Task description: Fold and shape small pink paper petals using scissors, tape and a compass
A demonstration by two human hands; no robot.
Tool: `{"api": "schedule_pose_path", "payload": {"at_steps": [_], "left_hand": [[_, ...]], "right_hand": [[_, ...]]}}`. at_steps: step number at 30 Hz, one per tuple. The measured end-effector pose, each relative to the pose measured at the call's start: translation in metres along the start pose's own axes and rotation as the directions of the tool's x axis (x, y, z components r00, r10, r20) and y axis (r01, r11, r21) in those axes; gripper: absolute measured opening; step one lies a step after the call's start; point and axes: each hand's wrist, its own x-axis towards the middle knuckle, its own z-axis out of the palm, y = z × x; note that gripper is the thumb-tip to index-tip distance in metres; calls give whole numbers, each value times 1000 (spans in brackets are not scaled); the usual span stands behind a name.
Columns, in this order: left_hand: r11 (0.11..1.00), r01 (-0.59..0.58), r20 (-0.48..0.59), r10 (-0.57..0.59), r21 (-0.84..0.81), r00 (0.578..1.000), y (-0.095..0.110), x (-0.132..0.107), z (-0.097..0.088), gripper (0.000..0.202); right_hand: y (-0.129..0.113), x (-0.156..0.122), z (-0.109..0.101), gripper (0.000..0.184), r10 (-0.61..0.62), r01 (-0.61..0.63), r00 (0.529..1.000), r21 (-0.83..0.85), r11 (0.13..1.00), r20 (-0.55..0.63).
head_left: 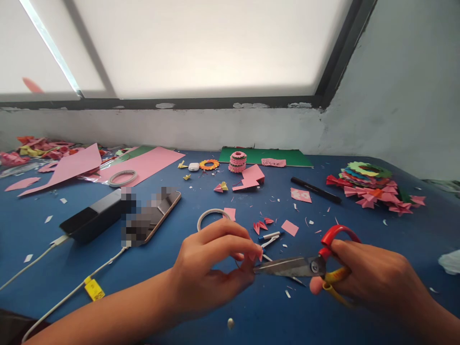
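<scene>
My right hand point(381, 273) grips a pair of scissors point(287, 267) by their red and yellow handles. The blades point left and look nearly closed, their tips at the fingertips of my left hand point(219, 258). That hand is closed in a pinch, with a small pink paper piece point(259, 252) showing at its fingers; the rest of the piece is hidden. Just beyond the hands lie a compass point(271, 237), small folded pink paper pieces point(259, 226) and a pink paper square point(290, 228). A roll of tape point(200, 218) is partly covered by my left hand.
A black power bank point(91, 218) and a phone point(163, 215) lie left, with white cables. Pink paper sheets point(151, 165) and another tape roll point(122, 178) are behind them. A black pen point(316, 190) and stacked paper flowers point(370, 187) stand right. Scraps dot the blue table point(172, 316).
</scene>
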Motion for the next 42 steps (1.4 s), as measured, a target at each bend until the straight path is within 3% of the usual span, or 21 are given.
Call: {"api": "schedule_pose_path", "payload": {"at_steps": [3,7,11,15,23,28,32,38,42], "left_hand": [[1000,-8,3,8,2,1000,1,-1,-1,16],[1000,-1,-9,1,-8,1000,2,-1,0,17],[998,25,-12,-26,-51,1000,3,0,0,18],[995,54,-19,-55,-90,998,3,-1,1,20],[995,30,-26,-33,-98,999,4,-1,0,19],[994,21,-16,-23,-103,1000,4,-1,0,21],[994,12,-5,-13,-110,1000,5,-1,-1,21],[993,16,13,-15,-117,1000,5,0,-2,19],[994,23,6,-23,-104,1000,6,1,-3,18]], "right_hand": [[1,-4,2,37,-7,7,1000,6,1000,10],[3,-10,4,39,90,-91,996,-16,996,-28],[6,-11,1,34,54,-53,998,-63,997,15],[7,-9,-2,35,97,-96,995,-102,990,8],[18,-8,-6,34,1,0,1000,-161,987,4],[17,-9,-8,28,0,4,1000,-170,986,23],[15,-9,-10,33,48,-47,999,-191,981,2],[19,-7,-17,42,-22,25,1000,-216,976,18],[18,-4,-22,45,-4,8,1000,-258,966,14]]}}
